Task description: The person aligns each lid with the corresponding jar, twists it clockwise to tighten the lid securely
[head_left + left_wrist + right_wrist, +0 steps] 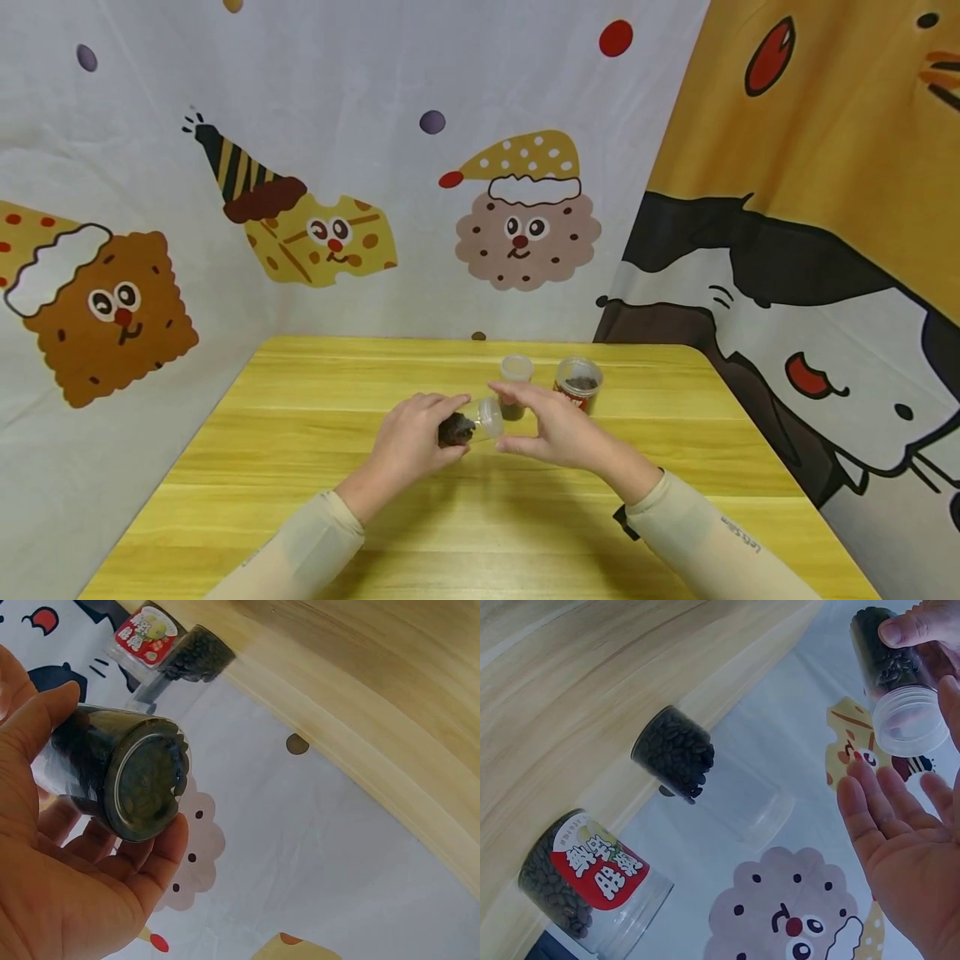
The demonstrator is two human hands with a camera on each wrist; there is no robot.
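Note:
My left hand (412,433) grips a clear plastic jar (112,765) partly filled with dark, bean-like pieces. In the head view the jar lies tipped on its side above the table, its translucent capped end (491,417) pointing right. The left thumb and fingers wrap its base half, as the left wrist view shows. My right hand (558,429) is held just right of that end, thumb and fingers spread apart. A small gap separates its fingers from the translucent cap (911,724) in the right wrist view, and it holds nothing.
Behind the hands, a slim clear jar (675,754) of dark pieces stands upright on the wooden table (300,400). To its right is a wider jar (579,382) with a red label (604,862). A cartoon-printed cloth (360,108) hangs behind the table.

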